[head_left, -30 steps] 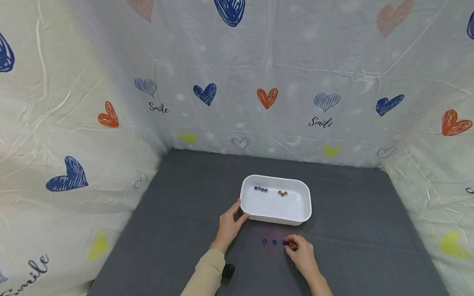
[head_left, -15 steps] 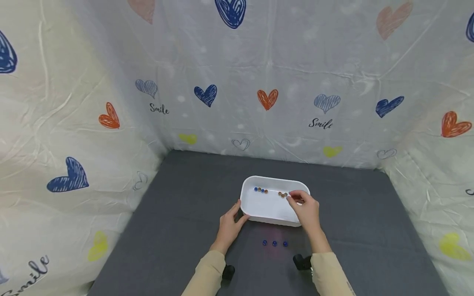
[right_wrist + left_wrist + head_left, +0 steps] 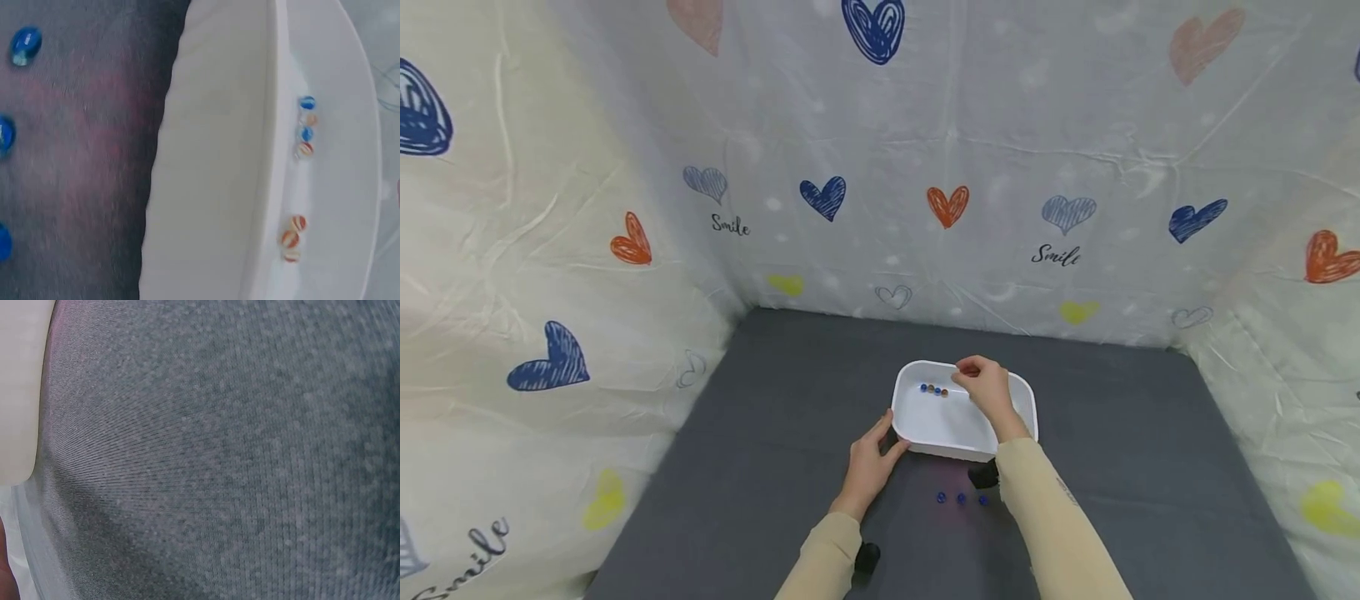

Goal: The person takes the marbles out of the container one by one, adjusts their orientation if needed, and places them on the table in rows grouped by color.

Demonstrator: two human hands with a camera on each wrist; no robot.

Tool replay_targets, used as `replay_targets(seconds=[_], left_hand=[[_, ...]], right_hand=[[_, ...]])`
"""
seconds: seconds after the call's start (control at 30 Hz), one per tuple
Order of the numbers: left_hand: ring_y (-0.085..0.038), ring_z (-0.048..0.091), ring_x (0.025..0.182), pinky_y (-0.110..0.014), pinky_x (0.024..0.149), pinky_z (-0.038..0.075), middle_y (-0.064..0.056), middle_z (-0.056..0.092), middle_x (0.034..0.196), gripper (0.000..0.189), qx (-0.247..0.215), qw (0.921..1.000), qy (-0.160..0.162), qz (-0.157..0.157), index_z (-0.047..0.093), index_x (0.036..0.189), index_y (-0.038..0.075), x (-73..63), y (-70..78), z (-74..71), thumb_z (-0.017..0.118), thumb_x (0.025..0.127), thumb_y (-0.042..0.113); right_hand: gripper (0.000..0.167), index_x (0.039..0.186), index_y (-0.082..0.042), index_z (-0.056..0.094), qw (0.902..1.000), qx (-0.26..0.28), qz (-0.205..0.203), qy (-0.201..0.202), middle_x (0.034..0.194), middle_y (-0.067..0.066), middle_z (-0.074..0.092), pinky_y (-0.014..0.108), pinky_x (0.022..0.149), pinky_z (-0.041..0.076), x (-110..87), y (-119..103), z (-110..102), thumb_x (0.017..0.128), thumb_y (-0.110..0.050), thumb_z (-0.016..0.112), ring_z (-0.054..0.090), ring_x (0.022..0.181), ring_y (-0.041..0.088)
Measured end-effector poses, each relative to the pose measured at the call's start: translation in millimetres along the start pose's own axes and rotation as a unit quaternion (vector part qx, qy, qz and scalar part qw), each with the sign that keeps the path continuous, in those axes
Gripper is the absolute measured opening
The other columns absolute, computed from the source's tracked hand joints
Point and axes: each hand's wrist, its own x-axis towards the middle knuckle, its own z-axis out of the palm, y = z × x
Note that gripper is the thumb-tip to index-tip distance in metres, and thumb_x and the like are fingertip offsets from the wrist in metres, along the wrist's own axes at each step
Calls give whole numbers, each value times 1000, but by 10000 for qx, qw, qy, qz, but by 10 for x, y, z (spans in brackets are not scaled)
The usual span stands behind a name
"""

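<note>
My left hand (image 3: 866,471) holds the near left corner of a white tray (image 3: 932,423), thumb at the front wall and fingers along the left wall. My right hand (image 3: 988,387) is over the tray's far side with bent fingers; no marble shows between them, and it hides part of the tray in the head view. A row of blue and orange marbles (image 3: 307,132) lies inside. Beside that row sit three orange-striped marbles (image 3: 290,239), visible in the right wrist view. On the cloth in front, three blue marbles (image 3: 961,498) form a spaced line.
Dark grey cloth (image 3: 797,400) covers the table. A white curtain (image 3: 1000,108) printed with hearts closes off the back and sides. Black wrist cameras (image 3: 867,558) sit by both sleeves.
My right hand has left the rightmost blue marble on the cloth, risen into the tray, and shifted left toward its far wall. My left hand stays at the tray corner.
</note>
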Motion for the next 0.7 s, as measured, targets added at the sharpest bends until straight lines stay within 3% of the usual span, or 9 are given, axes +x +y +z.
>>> replay_targets(seconds=[0.17,0.43,0.7], left_hand=[[-27,41,124,-31,94,45,-21,42,136,64,-29,10000,-7,14,43,136,-2,-1,-15,-1,72,82,18],[-28,42,123,-32,94,46,-22,44,134,63,-73,9999,16,113,45,134,-3,-5,-30,-16,72,82,18],[-28,42,124,-31,94,45,-20,43,136,63,-101,9999,-57,94,44,135,-2,-15,-7,-40,71,82,19]], right_hand=[[18,95,0,69,9994,-188,148,-239,85,8,64,36,71,53,69,31,160,79,-9,73,60,83,23],[21,92,5,69,9982,-454,188,-337,84,13,65,36,71,52,55,66,354,74,-2,75,60,81,26],[21,89,4,69,9971,-652,263,-302,77,9,64,34,66,48,39,122,481,70,0,75,58,75,22]])
